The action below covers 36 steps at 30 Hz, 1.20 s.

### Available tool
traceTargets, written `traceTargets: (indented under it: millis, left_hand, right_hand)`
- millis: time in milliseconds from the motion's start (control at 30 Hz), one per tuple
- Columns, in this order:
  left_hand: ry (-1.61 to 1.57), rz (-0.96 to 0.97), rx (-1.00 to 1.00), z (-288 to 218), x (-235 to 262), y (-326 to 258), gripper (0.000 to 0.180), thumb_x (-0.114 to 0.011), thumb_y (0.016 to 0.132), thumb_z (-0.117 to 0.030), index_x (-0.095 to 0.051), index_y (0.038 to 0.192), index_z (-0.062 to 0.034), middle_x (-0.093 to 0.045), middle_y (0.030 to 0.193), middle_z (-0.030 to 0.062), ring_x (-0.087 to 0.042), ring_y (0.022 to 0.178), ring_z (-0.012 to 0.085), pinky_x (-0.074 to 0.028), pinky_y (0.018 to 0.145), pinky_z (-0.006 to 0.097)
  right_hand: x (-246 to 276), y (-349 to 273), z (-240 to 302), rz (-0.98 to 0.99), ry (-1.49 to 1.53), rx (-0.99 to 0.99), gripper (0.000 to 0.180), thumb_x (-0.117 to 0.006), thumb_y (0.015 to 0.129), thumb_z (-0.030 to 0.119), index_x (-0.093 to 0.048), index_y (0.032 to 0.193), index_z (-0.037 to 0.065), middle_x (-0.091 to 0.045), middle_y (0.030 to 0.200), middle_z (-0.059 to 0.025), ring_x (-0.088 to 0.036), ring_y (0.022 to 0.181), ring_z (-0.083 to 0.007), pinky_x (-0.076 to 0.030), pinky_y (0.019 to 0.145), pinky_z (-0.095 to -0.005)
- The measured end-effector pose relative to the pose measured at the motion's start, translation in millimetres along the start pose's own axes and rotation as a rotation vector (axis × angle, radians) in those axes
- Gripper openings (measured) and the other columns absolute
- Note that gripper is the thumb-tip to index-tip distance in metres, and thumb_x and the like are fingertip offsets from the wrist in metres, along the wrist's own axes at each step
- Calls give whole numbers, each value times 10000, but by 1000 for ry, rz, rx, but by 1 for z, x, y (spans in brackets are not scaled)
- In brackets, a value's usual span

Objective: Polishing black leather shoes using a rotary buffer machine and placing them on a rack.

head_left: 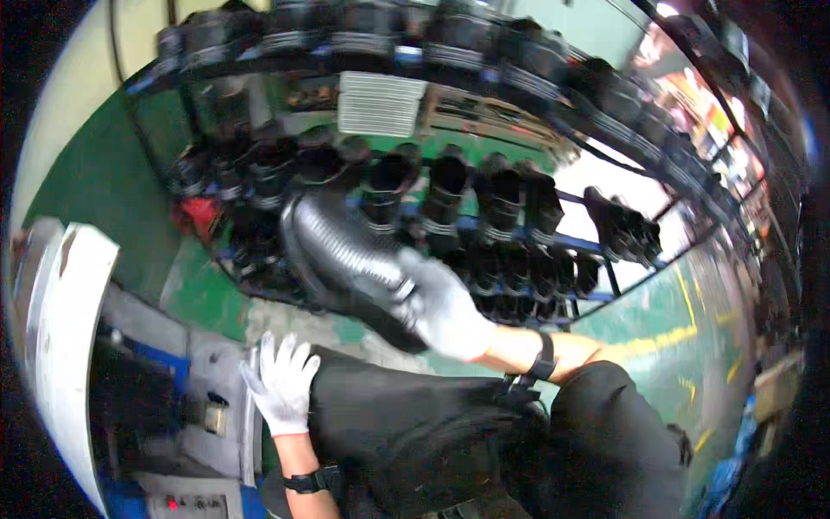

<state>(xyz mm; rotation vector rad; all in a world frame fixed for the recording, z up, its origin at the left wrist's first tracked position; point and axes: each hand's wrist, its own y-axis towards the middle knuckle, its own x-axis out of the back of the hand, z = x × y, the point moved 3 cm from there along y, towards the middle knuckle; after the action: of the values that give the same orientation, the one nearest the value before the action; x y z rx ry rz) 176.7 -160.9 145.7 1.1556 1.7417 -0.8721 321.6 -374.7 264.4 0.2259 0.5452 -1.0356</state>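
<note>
Black shoe, in the air in front of the rack, with its glossy, ribbed upper facing the camera. The right hand, in a white glove, is clamped on its lower-right end; the left hand, also gloved, is well apart from it, fingers spread, beside the metal edge of a grey machine. Whether the left hand touches that edge, I cannot tell.

A whitish patch on the upper shelf might be a label, but it is too blurred to make out. Pale bands cross many of the racked shoes, which stand in several rows, one above another. The held shoe hides part of these rows. Behind the rack are a light slatted panel and a wooden pallet. On the left, a tall white panel stands in front of part of the machine, and a control box shows a red light. Yellow lines mark the green floor.
</note>
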Motion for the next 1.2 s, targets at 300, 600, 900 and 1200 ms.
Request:
traceTargets:
  millis: [300,600,900,1200]
  left_hand:
    - [108,-92,78,46,-14,22,561,-446,961,-535,-476,1346,-128,-612,1146,109,-613,947,263,-530,818,423]
    - [191,-108,95,61,-24,26,545,-458,964,-510,-468,1356,-130,-614,1147,94,-619,956,235,-541,810,398]
    - [220,-180,20,30,-15,8,458,-456,974,-475,-526,1279,-141,-628,1141,71,-626,941,216,-542,787,393]
    - [102,-149,59,51,7,8,424,-468,972,-463,-555,1246,-151,-650,1077,58,-636,886,209,-539,775,394]
  right_hand:
    - [182,-61,200,-474,129,695,309,-412,1023,218,-518,1221,6,-601,1244,-145,-578,1148,-246,-461,1009,-378]
    - [416,6,251,-249,320,223,289,-457,967,312,-651,1026,107,-685,1048,-81,-618,966,-233,-486,830,-370]
    - [393,-22,311,-1106,-1786,-239,591,-347,934,530,-633,1190,81,-609,1210,-203,-575,1155,-348,-457,965,-404]
    - [468,-112,345,-1272,-1603,-55,481,-427,944,389,-506,1367,172,-449,1437,-113,-448,1320,-223,-301,1116,-342]
